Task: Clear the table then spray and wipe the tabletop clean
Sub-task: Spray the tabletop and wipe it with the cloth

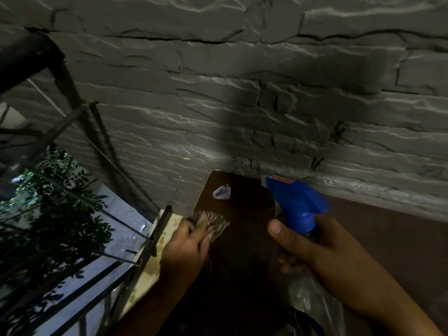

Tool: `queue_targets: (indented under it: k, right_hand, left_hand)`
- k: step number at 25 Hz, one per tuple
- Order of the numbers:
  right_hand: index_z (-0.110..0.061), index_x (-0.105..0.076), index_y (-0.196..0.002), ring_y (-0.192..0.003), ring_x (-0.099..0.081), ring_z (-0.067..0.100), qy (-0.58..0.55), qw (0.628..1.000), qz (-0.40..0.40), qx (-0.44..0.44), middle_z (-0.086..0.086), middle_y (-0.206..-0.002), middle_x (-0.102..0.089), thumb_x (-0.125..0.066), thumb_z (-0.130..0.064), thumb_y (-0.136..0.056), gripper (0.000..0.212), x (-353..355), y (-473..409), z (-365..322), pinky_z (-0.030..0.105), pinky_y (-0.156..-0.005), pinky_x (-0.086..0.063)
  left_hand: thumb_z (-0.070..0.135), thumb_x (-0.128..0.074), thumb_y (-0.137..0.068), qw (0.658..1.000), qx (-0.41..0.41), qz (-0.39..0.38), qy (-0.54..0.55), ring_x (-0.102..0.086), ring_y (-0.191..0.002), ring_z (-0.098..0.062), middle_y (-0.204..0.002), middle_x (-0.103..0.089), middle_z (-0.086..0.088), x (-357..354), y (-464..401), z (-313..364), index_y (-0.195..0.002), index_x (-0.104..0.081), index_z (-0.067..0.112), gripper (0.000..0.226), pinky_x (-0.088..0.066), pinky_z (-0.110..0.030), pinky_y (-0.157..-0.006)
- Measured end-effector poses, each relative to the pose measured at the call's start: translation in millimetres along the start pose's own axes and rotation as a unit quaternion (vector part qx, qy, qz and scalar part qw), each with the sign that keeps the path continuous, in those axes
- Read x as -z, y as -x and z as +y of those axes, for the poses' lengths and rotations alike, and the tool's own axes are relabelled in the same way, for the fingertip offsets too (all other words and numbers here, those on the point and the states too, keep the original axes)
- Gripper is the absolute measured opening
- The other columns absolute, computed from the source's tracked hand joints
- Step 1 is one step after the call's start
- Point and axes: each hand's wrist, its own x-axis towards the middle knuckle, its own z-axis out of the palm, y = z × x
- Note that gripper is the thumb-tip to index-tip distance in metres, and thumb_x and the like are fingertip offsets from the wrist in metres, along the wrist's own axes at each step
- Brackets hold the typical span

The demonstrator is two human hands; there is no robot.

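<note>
Now the right hand (322, 248) grips the spray bottle (297, 202) over the bench (242, 251), the left hand (186, 243) presses a cloth (213, 223) near its corner; that paper scrap (221, 192) could get soaked or smeared.

spray bottle (306, 275) base cut off below, cloth (213, 223) blurred, small wrapper (221, 192) print unreadable

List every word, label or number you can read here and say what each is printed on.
None can be read.
Red and yellow label on top of the blue spray bottle head: print too blurred.
Small white wrapper on the table: dark markings, too small and blurred to read.
</note>
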Motion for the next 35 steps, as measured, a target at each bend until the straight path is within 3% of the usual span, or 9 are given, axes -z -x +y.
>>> queue_targets:
  k: [5,9,11,13,18,23,29,33,35]
  right_hand:
    - [-0.012,-0.060,-0.082,-0.052,-0.064,0.010,-0.007,1.000,0.003,-0.010,0.007,-0.060,-0.067,-0.063,-0.050,-0.067,0.041,-12,-3,6,0.014,-0.051,-0.051]
    - [-0.013,-0.061,-0.085,-0.058,-0.066,0.018,-0.009,1.000,-0.010,-0.026,0.004,-0.060,-0.066,-0.064,-0.055,-0.065,0.046,-22,2,7,0.037,-0.066,-0.059]
    - [-0.016,-0.061,-0.087,-0.059,-0.066,0.018,-0.009,0.999,-0.004,-0.035,0.002,-0.062,-0.066,-0.064,-0.054,-0.064,0.045,-25,1,4,0.036,-0.064,-0.059]
    - [-0.018,-0.061,-0.090,-0.058,-0.064,0.017,-0.016,0.999,0.011,-0.033,0.005,-0.067,-0.066,-0.064,-0.052,-0.065,0.043,-28,-3,2,0.030,-0.060,-0.056]
    - [-0.020,-0.062,-0.092,-0.071,-0.069,0.027,0.048,0.995,0.072,-0.040,0.012,-0.080,-0.072,-0.061,-0.063,-0.064,0.052,-35,-11,17,0.046,-0.074,-0.056]
    - [-0.016,-0.065,-0.089,-0.049,-0.061,0.012,0.042,0.996,0.038,-0.071,-0.001,-0.055,-0.064,-0.066,-0.063,-0.065,0.053,-44,2,15,0.035,-0.058,-0.051]
    - [-0.018,-0.063,-0.086,-0.054,-0.063,0.018,0.076,0.994,0.049,-0.065,0.000,-0.057,-0.065,-0.066,-0.057,-0.075,0.041,-46,14,28,0.047,-0.071,-0.056]
    - [-0.019,-0.062,-0.090,-0.052,-0.063,0.016,0.054,0.996,0.018,-0.068,0.000,-0.056,-0.065,-0.065,-0.050,-0.081,0.033,-40,42,33,0.034,-0.062,-0.056]
    - [-0.022,-0.061,-0.093,-0.055,-0.066,0.020,0.041,0.996,-0.006,-0.074,0.005,-0.062,-0.069,-0.064,-0.051,-0.080,0.033,-35,62,37,0.034,-0.063,-0.057]
  left_hand:
    - [0.046,-0.041,-0.097,0.998,0.010,-0.061,-0.011,-0.058,-0.103,-0.027,-0.126,-0.046,-0.010,-16,-127,47,-0.137,-0.042,0.032,0.042,-0.047,-0.035,-0.080]
    - [0.050,-0.038,-0.097,0.999,-0.009,-0.049,-0.021,-0.056,-0.099,-0.019,-0.124,-0.048,-0.005,-8,-54,33,-0.137,-0.045,0.035,0.044,-0.045,-0.029,-0.077]
    - [0.053,-0.033,-0.096,0.997,-0.051,-0.041,-0.034,-0.054,-0.095,-0.014,-0.118,-0.050,-0.002,-3,-9,25,-0.134,-0.049,0.036,0.044,-0.043,-0.024,-0.075]
    - [0.052,-0.034,-0.097,0.998,-0.044,-0.041,-0.022,-0.055,-0.093,-0.016,-0.116,-0.052,-0.003,-7,-24,20,-0.131,-0.052,0.036,0.042,-0.042,-0.025,-0.074]
    - [0.045,-0.042,-0.096,0.995,0.078,-0.062,0.005,-0.055,-0.109,-0.031,-0.128,-0.048,-0.015,-17,-103,47,-0.137,-0.045,0.029,0.043,-0.048,-0.041,-0.085]
    - [0.053,-0.041,-0.093,0.992,-0.107,-0.052,0.037,-0.059,-0.099,-0.023,-0.115,-0.056,-0.006,-10,32,31,-0.135,-0.048,0.038,0.046,-0.049,-0.036,-0.080]
    - [0.045,-0.043,-0.097,0.993,0.113,-0.042,0.009,-0.057,-0.104,-0.031,-0.118,-0.054,-0.014,-1,-66,31,-0.138,-0.045,0.033,0.043,-0.046,-0.038,-0.082]
    - [0.048,-0.042,-0.096,0.998,-0.041,-0.055,-0.003,-0.054,-0.094,-0.019,-0.109,-0.053,-0.004,0,19,38,-0.135,-0.046,0.037,0.041,-0.044,-0.032,-0.076]
    - [0.047,-0.043,-0.096,0.999,0.012,-0.034,0.007,-0.054,-0.091,-0.020,-0.106,-0.053,-0.005,7,43,9,-0.138,-0.046,0.038,0.043,-0.045,-0.032,-0.075]
